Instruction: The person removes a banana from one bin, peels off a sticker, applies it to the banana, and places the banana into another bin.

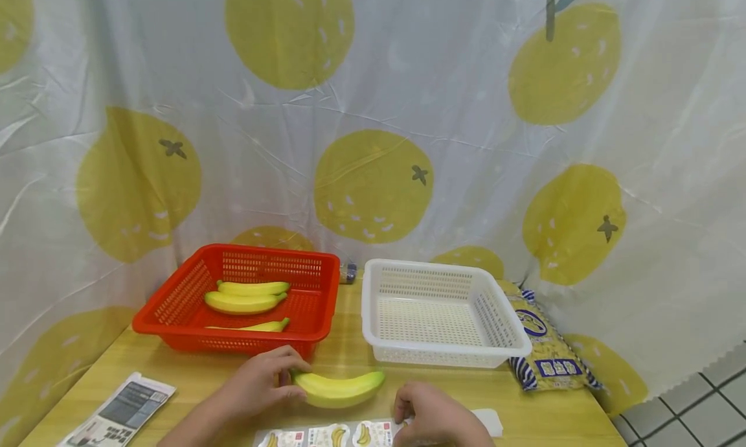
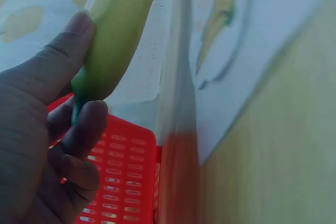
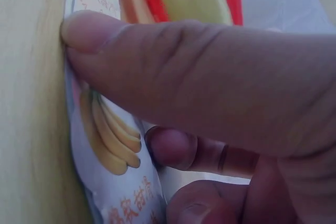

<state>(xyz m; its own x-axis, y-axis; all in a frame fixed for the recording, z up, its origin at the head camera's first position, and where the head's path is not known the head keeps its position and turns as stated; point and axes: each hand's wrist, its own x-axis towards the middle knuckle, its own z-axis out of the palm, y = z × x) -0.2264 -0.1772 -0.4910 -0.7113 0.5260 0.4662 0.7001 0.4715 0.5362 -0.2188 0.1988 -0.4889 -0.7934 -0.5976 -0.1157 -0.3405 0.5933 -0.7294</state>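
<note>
Left hand [image 1: 269, 381] pinched banana [image 1: 340, 391] by one end, thumb against fingers; banana lay level just above bench [image 1: 351, 317], in front of red basket [image 1: 150, 326] and white basket [image 1: 437, 351]. Right hand [image 1: 434, 413] had fingers curled, thumb across sticker strip [image 1: 338, 436], gripping it near bench's front edge. Strip bore banana pictures. Three more bananas [image 1: 245, 303] inside red basket. Noodle bag [image 1: 553, 353] right of white basket, flat packet [image 1: 125, 408] at left, fruit-print curtain [image 1: 373, 65] behind.
</note>
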